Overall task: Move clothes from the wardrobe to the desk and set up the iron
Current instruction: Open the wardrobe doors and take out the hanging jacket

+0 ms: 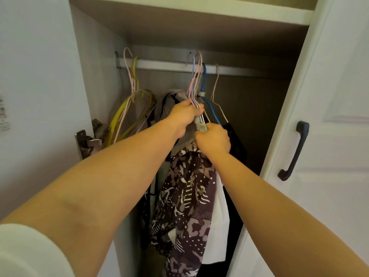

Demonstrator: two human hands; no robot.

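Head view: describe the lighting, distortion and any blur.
Head view: warm, dim light; the wardrobe's right interior sinks into deep shadow, hiding the dark clothes there. Wide-angle distortion bows the door edges and stretches the forearms. The hands and hangers look reasonably sharp; the left door's marking is smeared, unreadable.

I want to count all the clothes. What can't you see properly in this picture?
- How many garments hang together: in the head view the patterned garment covers those behind.
- Wardrobe floor: cut off by the bottom edge.
- Hanger necks: hidden inside the left hand.
- What the right hand pinches: covered by its fingers.
- Desk and iron: out of view.
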